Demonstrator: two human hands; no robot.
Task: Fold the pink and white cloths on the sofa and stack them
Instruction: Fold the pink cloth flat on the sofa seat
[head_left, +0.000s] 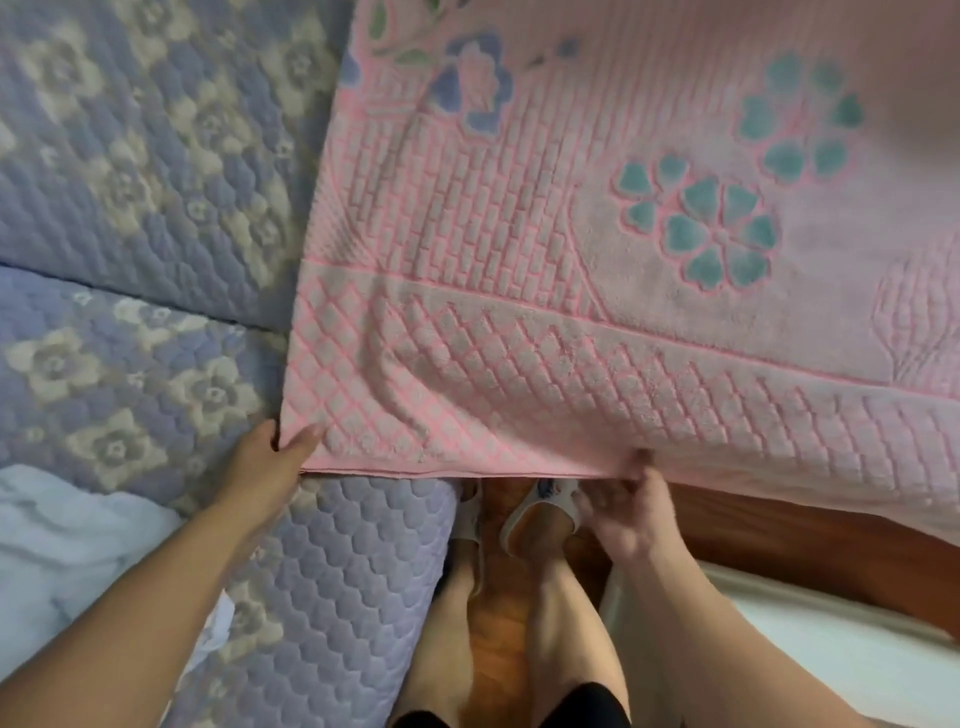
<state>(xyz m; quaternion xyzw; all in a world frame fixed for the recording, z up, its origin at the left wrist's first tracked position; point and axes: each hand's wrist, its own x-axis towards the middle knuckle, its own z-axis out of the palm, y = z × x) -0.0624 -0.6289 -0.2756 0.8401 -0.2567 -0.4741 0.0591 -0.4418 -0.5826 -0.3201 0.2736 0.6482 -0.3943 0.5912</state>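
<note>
A large pink cloth (545, 291) with teal and blue flowers lies spread over the sofa, its near hem hanging past the seat's front edge. My left hand (270, 462) pinches the cloth's near left corner, thumb on top. Farther right along the same hem, my right hand (623, 509) grips the edge from below with curled fingers. A white cloth (57, 545) lies crumpled on the seat at the lower left, beside my left forearm.
The sofa (135, 171) wears a quilted lavender cover with pale flowers. Below the hem are my legs and slippers (540, 514) on a brown wooden floor (779, 535). A white surface (841, 654) sits at the lower right.
</note>
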